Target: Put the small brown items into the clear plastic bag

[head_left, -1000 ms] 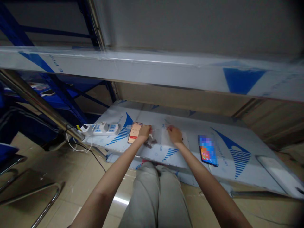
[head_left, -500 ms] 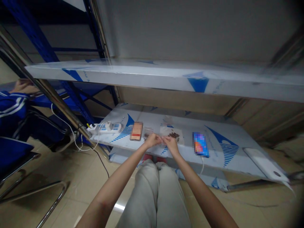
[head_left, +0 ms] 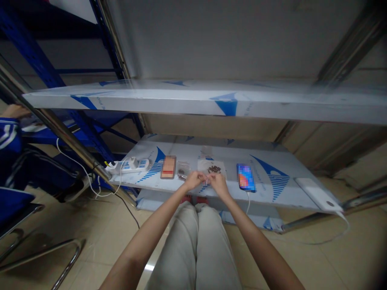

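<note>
My left hand (head_left: pixel 195 179) and my right hand (head_left: pixel 217 182) meet over the front edge of the lower shelf, fingers pinched close together. Between the fingertips is a small clear plastic bag (head_left: pixel 207 180), mostly hidden and hard to make out. Just beyond my right hand, a pile of small dark brown pieces (head_left: pixel 214 169) lies on a white sheet (head_left: pixel 203 166). To the left of my left hand rests a clear bag with dark pieces in it (head_left: pixel 182 172). More clear plastic (head_left: pixel 207 151) lies behind the sheet.
On the lower shelf (head_left: pixel 193 145) are a phone (head_left: pixel 168 167), a lit phone on a cable (head_left: pixel 246 177), a power strip (head_left: pixel 139 165) and a white device (head_left: pixel 317 195). An upper shelf (head_left: pixel 181 94) overhangs at the back. Another person's blue sleeve (head_left: pixel 9 135) shows at left.
My view has shifted slightly, so the shelf items appear further left. Both hands stay pinched together at the same place, with only small finger movement.
</note>
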`<action>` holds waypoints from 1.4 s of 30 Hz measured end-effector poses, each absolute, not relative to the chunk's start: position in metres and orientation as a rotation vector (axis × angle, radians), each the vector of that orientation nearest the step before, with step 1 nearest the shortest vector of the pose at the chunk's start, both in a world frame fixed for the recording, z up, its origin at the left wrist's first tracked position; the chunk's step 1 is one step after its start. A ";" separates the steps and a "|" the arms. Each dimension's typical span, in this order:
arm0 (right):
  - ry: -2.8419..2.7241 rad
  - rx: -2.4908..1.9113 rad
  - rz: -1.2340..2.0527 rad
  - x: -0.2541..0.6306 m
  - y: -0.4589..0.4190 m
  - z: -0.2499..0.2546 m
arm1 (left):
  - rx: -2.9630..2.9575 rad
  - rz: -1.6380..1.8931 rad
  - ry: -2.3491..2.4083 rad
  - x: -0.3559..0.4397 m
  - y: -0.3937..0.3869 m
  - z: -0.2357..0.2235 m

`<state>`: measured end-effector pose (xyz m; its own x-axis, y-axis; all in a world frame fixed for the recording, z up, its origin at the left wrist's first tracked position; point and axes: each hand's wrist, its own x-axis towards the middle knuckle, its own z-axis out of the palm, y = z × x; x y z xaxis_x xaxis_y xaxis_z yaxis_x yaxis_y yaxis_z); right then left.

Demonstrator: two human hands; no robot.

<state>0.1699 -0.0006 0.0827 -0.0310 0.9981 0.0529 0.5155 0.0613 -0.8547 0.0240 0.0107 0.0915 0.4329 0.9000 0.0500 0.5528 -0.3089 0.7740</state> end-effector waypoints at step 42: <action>-1.083 -1.159 1.109 0.243 0.098 0.029 | 1.566 0.990 1.074 0.061 0.156 0.043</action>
